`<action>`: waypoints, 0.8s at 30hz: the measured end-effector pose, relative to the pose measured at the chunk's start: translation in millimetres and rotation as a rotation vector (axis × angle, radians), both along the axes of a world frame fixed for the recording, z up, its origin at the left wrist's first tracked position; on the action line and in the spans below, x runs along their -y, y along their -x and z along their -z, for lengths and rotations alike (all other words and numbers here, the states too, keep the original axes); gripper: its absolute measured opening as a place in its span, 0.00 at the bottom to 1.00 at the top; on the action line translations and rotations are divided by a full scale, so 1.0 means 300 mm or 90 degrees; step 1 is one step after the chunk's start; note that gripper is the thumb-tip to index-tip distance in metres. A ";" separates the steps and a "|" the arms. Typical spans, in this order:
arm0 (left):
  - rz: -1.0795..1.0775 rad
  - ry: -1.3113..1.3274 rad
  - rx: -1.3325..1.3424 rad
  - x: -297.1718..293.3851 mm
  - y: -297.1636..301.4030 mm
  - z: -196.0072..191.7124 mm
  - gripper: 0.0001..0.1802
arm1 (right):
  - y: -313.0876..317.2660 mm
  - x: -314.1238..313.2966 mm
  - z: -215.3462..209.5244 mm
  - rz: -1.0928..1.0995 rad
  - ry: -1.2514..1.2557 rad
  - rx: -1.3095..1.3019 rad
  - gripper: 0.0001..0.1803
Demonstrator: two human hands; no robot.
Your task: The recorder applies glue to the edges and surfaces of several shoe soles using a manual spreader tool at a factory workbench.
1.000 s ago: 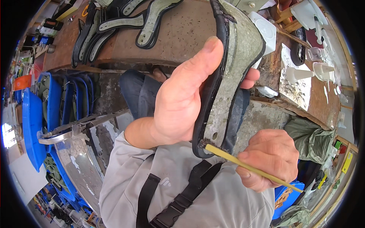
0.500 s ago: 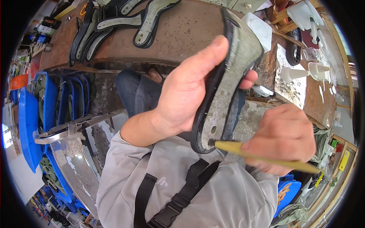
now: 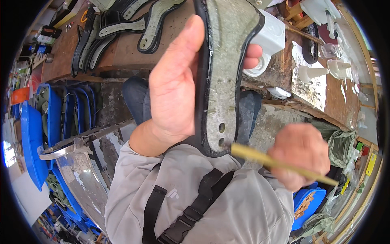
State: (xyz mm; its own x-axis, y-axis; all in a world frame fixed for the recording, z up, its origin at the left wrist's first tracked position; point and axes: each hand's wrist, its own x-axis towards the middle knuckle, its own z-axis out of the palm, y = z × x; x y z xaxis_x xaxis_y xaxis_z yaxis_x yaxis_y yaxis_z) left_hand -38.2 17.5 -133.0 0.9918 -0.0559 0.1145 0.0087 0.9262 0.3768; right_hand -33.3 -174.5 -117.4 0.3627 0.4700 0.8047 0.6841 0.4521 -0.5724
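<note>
My left hand [image 3: 174, 85] grips a shoe sole [image 3: 223, 77], its thumb along the left edge and fingertips showing past the right edge. The sole has a grey-green inner face, a raised black rim, and two holes at its lower end. My right hand [image 3: 300, 152], slightly blurred, is closed around the flat yellowish handle of a brush [image 3: 248, 153]. The brush's small dark tip is at the rim of the sole's lower right end, close beside the lower hole. Whether it touches there I cannot tell.
More black-rimmed soles [image 3: 122, 28] lie on the brown workbench [image 3: 61, 57] ahead. A white plastic container [image 3: 270, 38] stands behind the held sole. To the right are white cone-shaped pieces [image 3: 313, 74] on a stained sheet. Blue trays [image 3: 32, 142] are stacked at the left.
My left hand and the sole have moved left and up, and the sole is turned more upright. The brush tip has shifted from the lower hole to the rim beside it.
</note>
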 end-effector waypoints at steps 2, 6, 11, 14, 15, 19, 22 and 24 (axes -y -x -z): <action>0.037 0.032 0.026 -0.007 0.003 0.005 0.32 | -0.011 0.013 0.000 -0.003 0.095 0.006 0.09; 0.027 0.020 0.037 -0.004 0.003 -0.005 0.32 | -0.051 0.066 -0.075 0.007 0.122 -0.058 0.09; 0.043 0.049 0.028 -0.006 0.012 -0.010 0.32 | -0.074 0.054 -0.075 0.028 0.095 -0.237 0.15; 0.054 0.051 0.017 -0.001 0.008 -0.006 0.32 | -0.047 0.051 -0.051 0.075 0.069 -0.307 0.15; 0.054 0.048 0.002 0.001 0.008 -0.008 0.32 | -0.037 0.043 -0.041 0.094 0.064 -0.306 0.14; 0.061 0.057 -0.004 0.004 0.006 -0.008 0.32 | -0.034 0.027 -0.029 0.103 0.091 -0.278 0.14; 0.081 0.069 -0.001 0.007 0.002 -0.003 0.33 | -0.002 0.019 -0.029 0.195 0.019 -0.465 0.13; 0.086 0.065 -0.002 0.011 -0.001 0.002 0.33 | 0.006 0.012 -0.032 0.240 0.018 -0.521 0.13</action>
